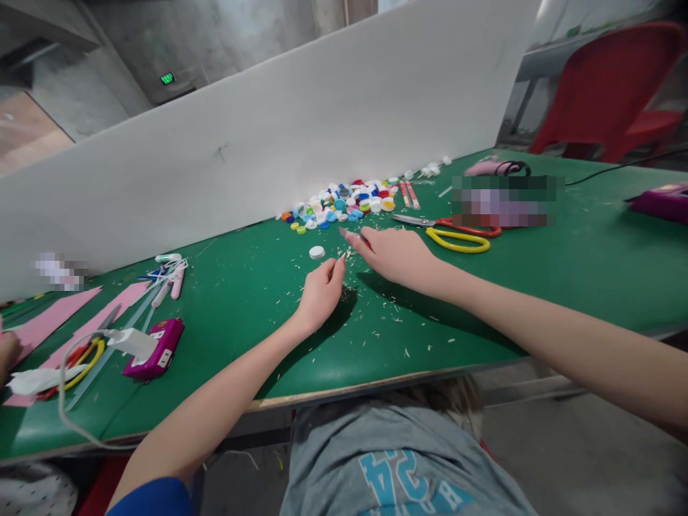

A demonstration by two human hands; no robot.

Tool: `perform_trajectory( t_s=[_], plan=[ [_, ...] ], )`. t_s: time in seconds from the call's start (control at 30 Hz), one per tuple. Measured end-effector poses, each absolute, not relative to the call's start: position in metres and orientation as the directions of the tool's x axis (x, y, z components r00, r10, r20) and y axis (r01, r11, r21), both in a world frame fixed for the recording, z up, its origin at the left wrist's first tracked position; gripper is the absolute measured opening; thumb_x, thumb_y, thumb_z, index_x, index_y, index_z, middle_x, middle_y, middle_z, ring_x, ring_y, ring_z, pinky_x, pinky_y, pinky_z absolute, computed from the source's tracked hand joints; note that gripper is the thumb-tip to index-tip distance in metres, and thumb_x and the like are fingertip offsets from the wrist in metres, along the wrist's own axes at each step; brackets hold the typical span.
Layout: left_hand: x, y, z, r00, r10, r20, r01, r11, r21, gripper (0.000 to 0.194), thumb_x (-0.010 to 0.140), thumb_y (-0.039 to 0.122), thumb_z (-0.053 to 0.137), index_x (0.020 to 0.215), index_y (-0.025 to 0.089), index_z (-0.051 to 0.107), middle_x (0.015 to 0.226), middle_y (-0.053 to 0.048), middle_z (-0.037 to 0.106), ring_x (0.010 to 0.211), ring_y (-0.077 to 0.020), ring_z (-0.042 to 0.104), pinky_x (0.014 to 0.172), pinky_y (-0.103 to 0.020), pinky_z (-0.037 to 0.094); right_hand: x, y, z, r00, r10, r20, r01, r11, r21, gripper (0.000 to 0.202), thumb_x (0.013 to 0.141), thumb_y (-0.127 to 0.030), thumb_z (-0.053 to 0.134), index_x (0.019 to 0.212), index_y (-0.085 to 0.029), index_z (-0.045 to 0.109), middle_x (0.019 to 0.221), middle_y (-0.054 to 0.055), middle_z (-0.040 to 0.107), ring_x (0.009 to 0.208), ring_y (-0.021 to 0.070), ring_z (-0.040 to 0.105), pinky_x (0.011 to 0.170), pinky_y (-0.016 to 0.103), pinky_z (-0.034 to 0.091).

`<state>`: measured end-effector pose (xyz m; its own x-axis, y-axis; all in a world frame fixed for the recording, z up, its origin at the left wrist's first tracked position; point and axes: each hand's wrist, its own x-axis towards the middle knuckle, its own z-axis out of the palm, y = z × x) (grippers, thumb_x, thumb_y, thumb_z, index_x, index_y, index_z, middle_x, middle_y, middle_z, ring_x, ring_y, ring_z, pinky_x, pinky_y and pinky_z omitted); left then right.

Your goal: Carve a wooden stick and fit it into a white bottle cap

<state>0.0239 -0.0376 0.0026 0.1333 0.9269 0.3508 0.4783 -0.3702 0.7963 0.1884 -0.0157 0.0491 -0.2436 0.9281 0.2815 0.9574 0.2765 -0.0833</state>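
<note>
My right hand (400,259) is closed around a craft knife (350,234); its blade sticks out to the left and a bit of red handle shows at the fingers. The fingertips of my left hand (321,295) pinch a small pale wooden stick (343,256), mostly hidden. Both hands hover close together above the green table (226,344). Pale wood shavings (376,333) lie scattered beneath and around them. A single white bottle cap (317,252) rests just beyond my left hand.
Many coloured bottle caps (340,205) are heaped against the white partition (301,122). Large scissors (459,240) with red and yellow handles lie right of them. At left are a purple power strip (157,351), a white cable, pink paper (56,319) and another person's hand (8,352).
</note>
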Motion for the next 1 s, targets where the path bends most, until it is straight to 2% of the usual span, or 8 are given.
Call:
perform_trajectory(
  t_s=[0.13,0.33,0.5,0.67,0.77,0.9,1.0],
  plan=[
    [0.0226,-0.0346,-0.0010,0.111,0.936,0.335,0.414,-0.350,0.840,0.035,0.098,0.040,0.036,0.069,0.020,0.033,0.063,0.004,0.034,0.061,-0.0099,0.030,0.059,-0.026,0.025,0.1826,-0.0232,0.0506,-0.317,0.907,0.277,0.929,0.355,-0.102,0.066,0.098,-0.060,0.010,0.105,-0.017,0.060,0.089,0.013,0.071,0.074,0.0232,0.065,0.059,0.029,0.032],
    [0.0213,-0.0343,-0.0036,0.112,0.942,0.316,0.309,-0.335,0.890,0.034,0.098,0.043,0.034,0.073,0.020,0.036,0.067,0.003,0.036,0.061,-0.0096,0.031,0.058,-0.024,0.027,0.1795,-0.0233,0.0458,-0.398,0.886,0.238,0.907,0.419,-0.042,0.063,0.099,-0.057,0.011,0.104,-0.017,0.059,0.090,0.012,0.072,0.077,0.0235,0.066,0.058,0.029,0.030],
    [0.0215,-0.0394,0.0013,0.134,0.952,0.275,0.346,-0.305,0.887,0.037,0.096,0.050,0.037,0.076,0.020,0.038,0.063,0.004,0.032,0.057,-0.0090,0.030,0.054,-0.024,0.025,0.1794,-0.0231,0.0456,-0.397,0.882,0.256,0.904,0.423,-0.056,0.063,0.100,-0.057,0.011,0.103,-0.017,0.060,0.089,0.012,0.072,0.075,0.0221,0.065,0.060,0.029,0.031],
    [0.0215,-0.0388,0.0003,0.118,0.957,0.266,0.356,-0.290,0.888,0.039,0.095,0.055,0.038,0.077,0.020,0.036,0.064,0.005,0.035,0.057,-0.0083,0.031,0.054,-0.023,0.026,0.1821,-0.0245,0.0494,-0.369,0.873,0.318,0.910,0.410,-0.068,0.062,0.099,-0.059,0.015,0.102,-0.017,0.060,0.089,0.011,0.072,0.071,0.0209,0.063,0.057,0.029,0.027],
    [0.0211,-0.0372,-0.0017,0.127,0.952,0.280,0.363,-0.307,0.879,0.039,0.095,0.056,0.037,0.079,0.021,0.036,0.065,0.004,0.037,0.057,-0.0084,0.033,0.055,-0.023,0.028,0.1827,-0.0249,0.0509,-0.409,0.860,0.305,0.893,0.446,-0.060,0.061,0.099,-0.058,0.014,0.101,-0.018,0.060,0.089,0.010,0.072,0.072,0.0200,0.062,0.056,0.028,0.025],
    [0.0212,-0.0373,-0.0023,0.146,0.946,0.289,0.398,-0.323,0.859,0.038,0.096,0.057,0.033,0.091,0.021,0.042,0.067,0.003,0.045,0.057,-0.0096,0.040,0.054,-0.023,0.029,0.1813,-0.0251,0.0505,-0.458,0.857,0.236,0.881,0.473,-0.005,0.057,0.101,-0.053,0.014,0.099,-0.018,0.058,0.087,0.010,0.071,0.070,0.0192,0.062,0.056,0.028,0.023],
    [0.0218,-0.0397,0.0002,0.153,0.949,0.274,0.486,-0.314,0.816,0.038,0.097,0.057,0.031,0.098,0.021,0.043,0.072,0.000,0.054,0.059,-0.0119,0.048,0.056,-0.024,0.031,0.1809,-0.0248,0.0501,-0.471,0.860,0.198,0.878,0.477,0.018,0.054,0.101,-0.051,0.015,0.100,-0.017,0.057,0.087,0.010,0.071,0.071,0.0190,0.062,0.055,0.028,0.021]
  ],
)
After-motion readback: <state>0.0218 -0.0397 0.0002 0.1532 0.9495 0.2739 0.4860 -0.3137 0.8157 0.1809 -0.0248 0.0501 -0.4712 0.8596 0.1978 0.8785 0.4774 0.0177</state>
